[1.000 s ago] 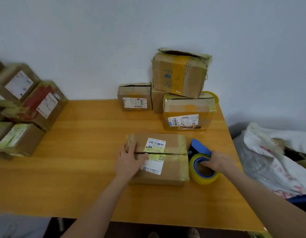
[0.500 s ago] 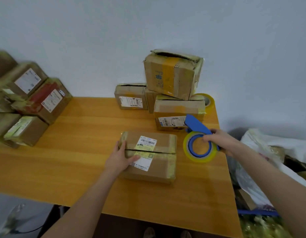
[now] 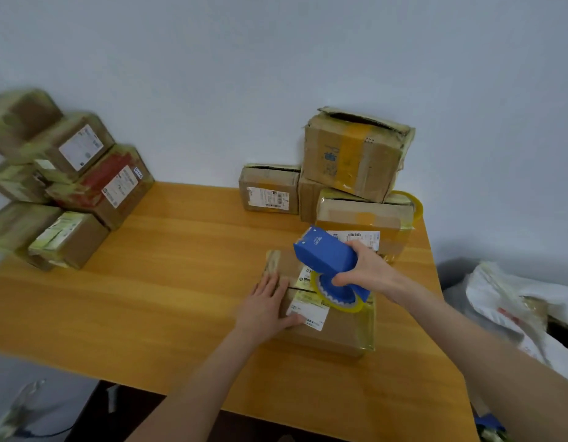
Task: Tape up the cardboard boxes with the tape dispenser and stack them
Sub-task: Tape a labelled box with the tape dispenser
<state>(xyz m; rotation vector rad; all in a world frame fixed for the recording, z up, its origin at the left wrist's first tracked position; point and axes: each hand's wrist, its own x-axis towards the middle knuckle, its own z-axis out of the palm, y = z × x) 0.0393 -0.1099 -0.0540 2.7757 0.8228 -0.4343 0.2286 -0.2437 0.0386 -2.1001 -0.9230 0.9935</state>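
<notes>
Seam of the flat brown cardboard box [image 3: 327,333] on the yellow wooden table [image 3: 180,266] looks untaped.
Left hand [image 3: 266,309] lies flat on it; right hand [image 3: 370,271] grips the blue plastic tape dispenser [image 3: 324,258] above. Stacking waits.

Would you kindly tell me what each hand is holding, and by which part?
The right hand grips the blue tape dispenser by its body beside the roll. The left hand holds nothing; it rests flat on the cardboard box.
</notes>
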